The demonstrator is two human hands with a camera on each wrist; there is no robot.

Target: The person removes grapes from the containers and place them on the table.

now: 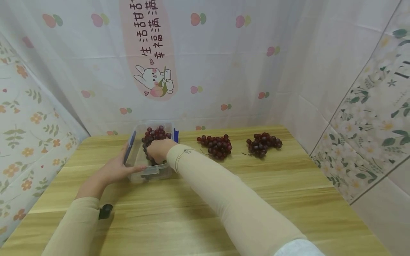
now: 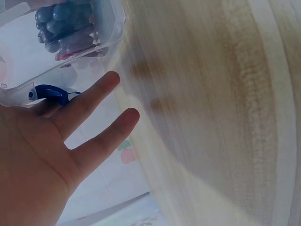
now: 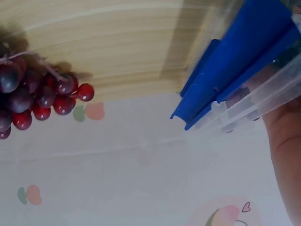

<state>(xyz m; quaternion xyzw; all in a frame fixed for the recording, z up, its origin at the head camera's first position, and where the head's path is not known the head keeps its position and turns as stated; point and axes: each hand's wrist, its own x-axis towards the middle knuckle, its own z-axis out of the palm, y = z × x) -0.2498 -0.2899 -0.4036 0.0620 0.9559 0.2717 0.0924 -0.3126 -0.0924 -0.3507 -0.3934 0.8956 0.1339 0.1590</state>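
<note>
A clear plastic container (image 1: 137,155) stood on the wood-grain table (image 1: 288,202), against the printed curtain (image 1: 221,53), with a blue latch on its left side and another on its right swung outward. Dark red grapes (image 1: 148,138) lay inside it. The left hand (image 1: 116,170) was spread wide at the container's near left corner, thumb along the near rim, two straight fingers parted in the left wrist view. The right hand (image 1: 161,149) reached into the container over the grapes; its fingertips were hidden, so its grip could not be told. Two more bunches (image 1: 219,146) lay apart to the right.
</note>
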